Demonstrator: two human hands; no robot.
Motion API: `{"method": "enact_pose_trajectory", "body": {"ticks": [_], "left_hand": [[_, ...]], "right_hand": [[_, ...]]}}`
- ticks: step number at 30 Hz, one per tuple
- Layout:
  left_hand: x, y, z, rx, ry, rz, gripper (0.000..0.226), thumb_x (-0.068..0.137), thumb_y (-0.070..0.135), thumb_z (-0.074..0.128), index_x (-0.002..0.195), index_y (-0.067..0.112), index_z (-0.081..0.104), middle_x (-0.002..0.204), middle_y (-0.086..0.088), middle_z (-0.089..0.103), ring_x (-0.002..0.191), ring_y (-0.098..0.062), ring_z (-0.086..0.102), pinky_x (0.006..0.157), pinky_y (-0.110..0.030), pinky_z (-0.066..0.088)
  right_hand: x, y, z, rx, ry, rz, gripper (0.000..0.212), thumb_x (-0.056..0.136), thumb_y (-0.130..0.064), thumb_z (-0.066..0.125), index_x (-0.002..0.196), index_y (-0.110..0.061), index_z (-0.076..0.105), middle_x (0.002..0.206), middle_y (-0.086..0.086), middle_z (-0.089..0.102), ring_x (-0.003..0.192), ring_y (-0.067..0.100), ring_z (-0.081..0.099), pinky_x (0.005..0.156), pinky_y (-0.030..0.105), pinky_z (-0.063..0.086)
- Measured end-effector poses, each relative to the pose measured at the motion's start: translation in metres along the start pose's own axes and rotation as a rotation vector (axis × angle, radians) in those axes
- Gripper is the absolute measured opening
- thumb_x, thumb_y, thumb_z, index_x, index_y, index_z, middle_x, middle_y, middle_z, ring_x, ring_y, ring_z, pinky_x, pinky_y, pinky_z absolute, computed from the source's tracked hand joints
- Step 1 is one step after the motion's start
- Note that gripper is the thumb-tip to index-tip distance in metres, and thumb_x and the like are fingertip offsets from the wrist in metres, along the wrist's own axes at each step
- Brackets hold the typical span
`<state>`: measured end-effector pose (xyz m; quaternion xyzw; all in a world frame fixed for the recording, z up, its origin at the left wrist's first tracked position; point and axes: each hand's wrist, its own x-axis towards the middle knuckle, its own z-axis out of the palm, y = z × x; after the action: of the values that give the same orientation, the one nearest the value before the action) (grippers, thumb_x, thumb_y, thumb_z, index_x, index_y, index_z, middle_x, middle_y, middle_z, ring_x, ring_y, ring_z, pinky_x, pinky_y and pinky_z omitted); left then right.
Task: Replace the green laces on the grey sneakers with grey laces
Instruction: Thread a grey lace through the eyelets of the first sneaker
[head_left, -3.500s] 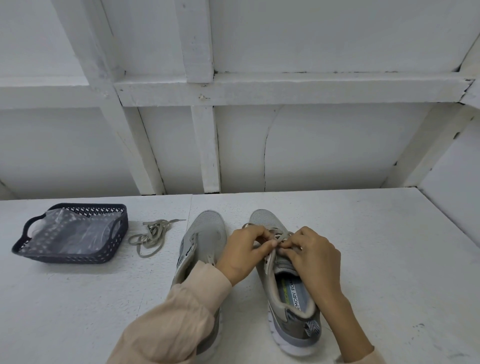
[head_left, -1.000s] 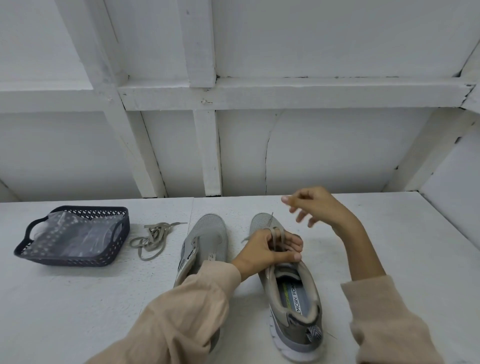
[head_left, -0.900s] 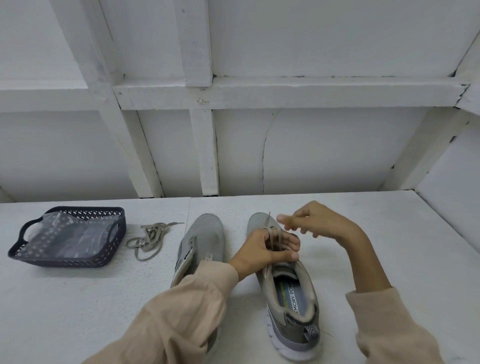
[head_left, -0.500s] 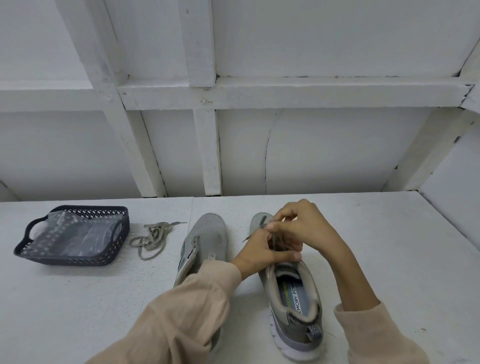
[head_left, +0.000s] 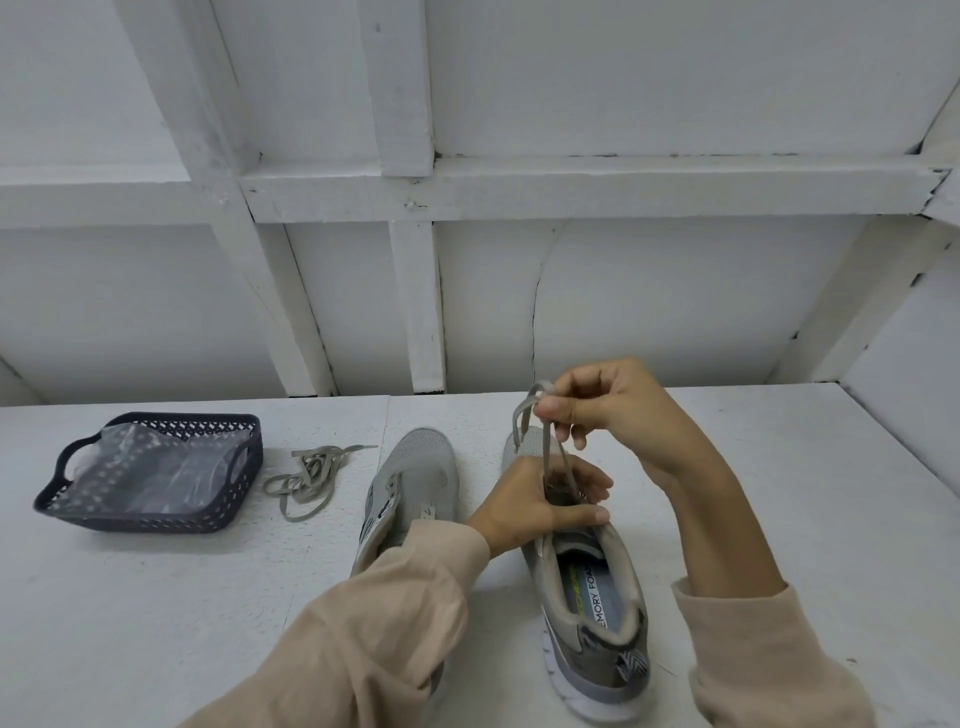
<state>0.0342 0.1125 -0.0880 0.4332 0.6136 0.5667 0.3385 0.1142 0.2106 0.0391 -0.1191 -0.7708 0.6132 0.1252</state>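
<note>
Head view: relacing at white counter (head_left: 156, 597).
Right hand (head_left: 618, 415) raised, fingers (head_left: 558, 413) pinching grey lace (head_left: 550, 452) running up from grey sneaker (head_left: 592, 587); left hand (head_left: 530, 506) gripping that sneaker's eyelet area; second sneaker (head_left: 421, 478) just beside; loose laces (head_left: 306, 480) between it and dark basket (head_left: 156, 519) holding clear plastic bag (head_left: 150, 467).

Grey mesh sneakers (head_left: 426, 473), white soles. Grey-beige lace (head_left: 550, 452). Dark navy lattice basket (head_left: 228, 512). Beige sleeves (head_left: 395, 618). White table (head_left: 156, 597), white panelled wall (head_left: 623, 312).
</note>
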Motion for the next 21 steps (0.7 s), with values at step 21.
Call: {"method": "enact_pose_trajectory", "body": {"ticks": [21], "left_hand": [[0.002, 0.002, -0.002, -0.019, -0.049, -0.060, 0.034, 0.077, 0.004, 0.080, 0.108, 0.009, 0.067, 0.104, -0.009, 0.070, 0.100, -0.013, 0.066, 0.092, -0.023, 0.051]], "right_hand": [[0.023, -0.012, -0.005, 0.390, 0.016, -0.059, 0.009, 0.073, -0.010, 0.068, 0.080, -0.004, 0.070, 0.071, 0.006, 0.067, 0.054, 0.010, 0.052, 0.050, 0.014, 0.043]]}}
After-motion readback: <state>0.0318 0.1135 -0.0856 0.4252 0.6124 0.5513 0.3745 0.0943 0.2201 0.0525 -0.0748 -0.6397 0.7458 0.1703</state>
